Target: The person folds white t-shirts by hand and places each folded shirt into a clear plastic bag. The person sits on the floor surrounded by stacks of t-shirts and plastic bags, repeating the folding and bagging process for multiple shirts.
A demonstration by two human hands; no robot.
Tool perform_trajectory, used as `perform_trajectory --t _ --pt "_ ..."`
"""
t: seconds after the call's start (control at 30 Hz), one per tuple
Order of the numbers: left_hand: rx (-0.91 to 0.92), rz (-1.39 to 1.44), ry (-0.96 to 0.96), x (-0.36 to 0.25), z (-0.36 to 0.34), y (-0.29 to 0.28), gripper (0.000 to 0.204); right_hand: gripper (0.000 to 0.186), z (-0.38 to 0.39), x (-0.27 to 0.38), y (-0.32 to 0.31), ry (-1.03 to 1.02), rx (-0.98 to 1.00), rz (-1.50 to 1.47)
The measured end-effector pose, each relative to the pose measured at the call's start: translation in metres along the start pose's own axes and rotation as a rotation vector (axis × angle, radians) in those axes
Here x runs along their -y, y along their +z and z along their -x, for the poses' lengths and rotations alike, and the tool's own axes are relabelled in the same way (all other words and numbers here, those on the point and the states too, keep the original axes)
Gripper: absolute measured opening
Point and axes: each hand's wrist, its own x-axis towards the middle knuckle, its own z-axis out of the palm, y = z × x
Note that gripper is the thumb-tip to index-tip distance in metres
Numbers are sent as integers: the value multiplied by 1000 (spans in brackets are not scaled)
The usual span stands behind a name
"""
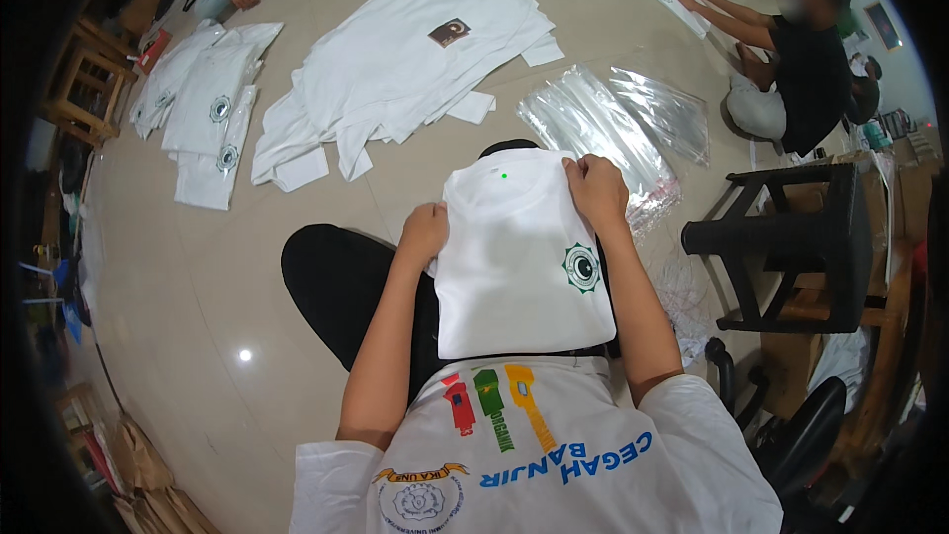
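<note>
A folded white T-shirt [509, 302] lies over the person's black-trousered lap [341, 282], its collar toward the lap's far side and its lower fold at the near edge, by the waist. The left hand [424, 235] has its fingers closed on the shirt's left edge, below the collar; the right hand [598, 195] has its fingers pinched together on the upper right corner. What the fingertips do behind the cloth cannot be told.

The shirt looks light, soft and limp, hardly fragile but quick to crease, and its layers would probably slide apart if only the top one were held. The best hold seems to be at both upper side edges, through every layer, clear of the round green emblem [581, 268]. Beyond the lap, clear plastic sleeves [593, 133] lie on the floor [217, 287]; they look thin and slippery.
</note>
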Motion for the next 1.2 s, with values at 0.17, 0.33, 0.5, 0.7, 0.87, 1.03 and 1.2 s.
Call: perform_trajectory --t 0.17,0.33,0.5,0.7,0.87,1.03,1.2 --pt "-290 135 84 -36 14 -5 29 35 -6 -9 2 -30 -101 -329" --pt "-384 197 156 -83 29 -18 28 35 -14 -43 38 104 -205 -627" --pt "-9 918 -269 -20 30 -6 29 45 42 -47 10 141 -83 -492" --pt "325 752 -339 -23 89 -40 41 36 125 -34 -25 83 33 -324" --pt "96 487 -120 -38 114 -31 40 36 155 -24 -25 41 -42 -258" --pt "-260 286 52 -56 124 -45 30 35 175 -19 -32 33 -148 -248" --pt "-269 -218 160 -33 121 -7 20 36 183 -32 -20 69 -133 -276"
